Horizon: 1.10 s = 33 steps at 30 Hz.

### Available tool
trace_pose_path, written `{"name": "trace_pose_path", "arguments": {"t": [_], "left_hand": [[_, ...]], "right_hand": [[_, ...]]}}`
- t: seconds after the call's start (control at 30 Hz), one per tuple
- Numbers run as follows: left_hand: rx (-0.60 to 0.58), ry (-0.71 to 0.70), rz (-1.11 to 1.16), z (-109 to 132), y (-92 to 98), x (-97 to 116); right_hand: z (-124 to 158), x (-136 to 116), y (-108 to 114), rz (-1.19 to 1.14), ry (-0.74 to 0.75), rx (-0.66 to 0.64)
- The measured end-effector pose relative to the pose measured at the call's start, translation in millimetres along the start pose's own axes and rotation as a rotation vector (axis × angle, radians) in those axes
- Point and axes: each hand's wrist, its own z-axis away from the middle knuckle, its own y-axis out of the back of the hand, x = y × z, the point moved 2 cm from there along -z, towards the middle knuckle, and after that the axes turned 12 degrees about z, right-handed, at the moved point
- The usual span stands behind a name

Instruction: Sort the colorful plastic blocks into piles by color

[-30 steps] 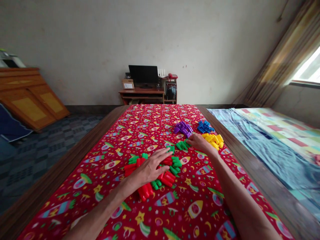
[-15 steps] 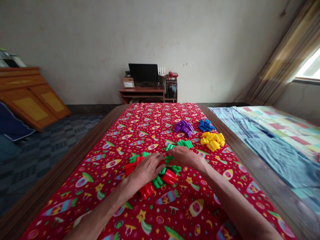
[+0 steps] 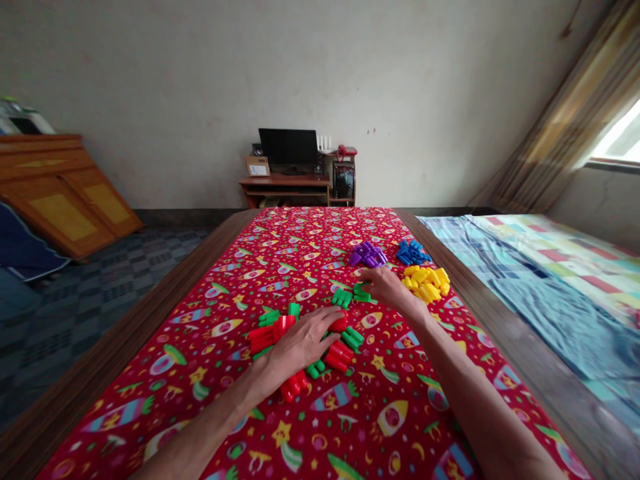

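Toward table's right edge (image 3: 493, 320): right hand (image 3: 373, 283) is touching green blocks (image 3: 361, 293), grip unclear.
Left hand (image 3: 310, 337): fingers apart, is covering red blocks (image 3: 339, 357); light pressure should suit.

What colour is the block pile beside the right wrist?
Yellow; that block pile shows best in the head view.

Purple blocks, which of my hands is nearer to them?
Right. Your right hand is just this side of the purple blocks; your left hand is over the red blocks, farther back toward you.
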Motion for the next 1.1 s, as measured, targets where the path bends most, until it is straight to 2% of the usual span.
{"name": "trace_pose_path", "arguments": {"t": [0.07, 0.13, 0.2, 0.27, 0.37, 0.47, 0.57, 0.63, 0.73, 0.87, 1.0, 1.1], "left_hand": [[0.005, -0.002, 0.003, 1, -1.2, -5], [0.02, 0.01, -0.012, 5, 0.5, -11], [0.033, 0.04, -0.047, 10, 5.4, -18], [0.047, 0.082, -0.101, 16, 13.0, -23], [0.071, 0.13, -0.131, 20, 26.9, -27], [0.061, 0.148, -0.094, 19, 38.6, -31], [0.133, 0.134, -0.111, 19, 49.3, -42], [0.217, 0.122, -0.151, 21, 56.6, -53], [0.306, 0.17, -0.184, 29, 65.4, -73], [0.215, 0.29, -0.127, 34, 67.2, -89], [0.162, 0.257, -0.023, 27, 63.4, -82], [0.143, 0.262, 0.082, 18, 61.3, -66]], "right_hand": [[3, -3, 0, 0.042, -0.011, 0.092], [3, -9, 3, 0.031, 0.009, 0.122], [4, -20, 6, -0.014, 0.078, 0.025], [7, -34, 8, -0.014, 0.175, -0.164], [19, -59, 9, 0.161, 0.252, -0.4], [31, -81, 9, 0.334, 0.274, -0.469], [36, -90, 7, 0.311, 0.373, -0.514], [32, -86, 5, 0.243, 0.388, -0.451], [20, -66, 5, 0.176, 0.249, -0.246], [7, -31, 10, 0.117, 0.097, -0.071], [4, -1, 14, 0.054, 0.067, -0.071], [4, 9, 13, 0.061, 0.045, -0.05]]}}
